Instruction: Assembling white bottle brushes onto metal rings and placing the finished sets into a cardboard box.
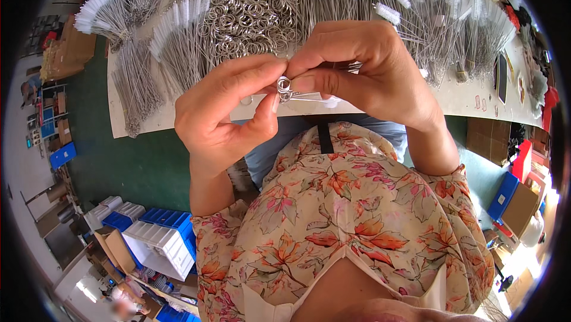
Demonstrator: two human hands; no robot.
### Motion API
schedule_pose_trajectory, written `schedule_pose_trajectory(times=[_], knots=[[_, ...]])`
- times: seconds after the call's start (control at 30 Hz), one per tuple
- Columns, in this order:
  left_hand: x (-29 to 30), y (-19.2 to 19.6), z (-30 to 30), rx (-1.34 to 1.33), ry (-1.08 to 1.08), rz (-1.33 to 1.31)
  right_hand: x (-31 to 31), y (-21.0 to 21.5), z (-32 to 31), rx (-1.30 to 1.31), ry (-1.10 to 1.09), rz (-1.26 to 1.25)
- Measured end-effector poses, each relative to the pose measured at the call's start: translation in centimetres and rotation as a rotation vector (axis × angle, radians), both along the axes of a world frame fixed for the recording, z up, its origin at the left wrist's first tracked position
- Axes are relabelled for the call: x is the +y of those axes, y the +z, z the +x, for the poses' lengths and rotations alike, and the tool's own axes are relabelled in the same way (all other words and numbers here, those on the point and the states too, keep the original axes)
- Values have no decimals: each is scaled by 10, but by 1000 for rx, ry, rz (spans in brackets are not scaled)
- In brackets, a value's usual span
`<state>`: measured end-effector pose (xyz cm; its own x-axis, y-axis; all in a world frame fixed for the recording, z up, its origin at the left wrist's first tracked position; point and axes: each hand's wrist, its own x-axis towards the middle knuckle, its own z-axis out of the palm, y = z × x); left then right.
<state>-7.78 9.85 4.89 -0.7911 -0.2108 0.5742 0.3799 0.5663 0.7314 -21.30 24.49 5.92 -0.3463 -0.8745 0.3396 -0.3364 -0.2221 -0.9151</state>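
Note:
Over the table's near edge my two hands meet at their fingertips. My left hand (229, 105) is pinched, thumb and forefinger against a small metal split ring (284, 86). Facing it, my right hand (369, 69) pinches thin wire stems that have looped ends at the ring. Some of these wire stems (309, 97) stick out below the right thumb, with a whitish tip by the palm. Whether the loops are threaded on the ring is too small to tell. Just beyond the hands lies a heap of shiny metal rings (253, 16).
Bundles of white-bristled wire brushes (178, 24) cover the table (169, 117) on both sides of the ring heap. A dark phone-like slab (502, 78) lies at the right. White and blue plastic crates (157, 247) stand on the green floor at lower left; cardboard boxes (488, 139) are at right.

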Motion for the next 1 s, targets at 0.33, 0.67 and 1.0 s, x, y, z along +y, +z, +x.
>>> schedule_pose_trajectory(times=[0.33,0.67,1.0], knots=[[10,-8,0,73,-8,134,9,1,-1,-262,132,227],[-1,6,-9,-175,-133,398,6,-3,-3,-639,236,269],[-13,10,-18,-345,-261,883,5,5,-9,-527,174,229]])
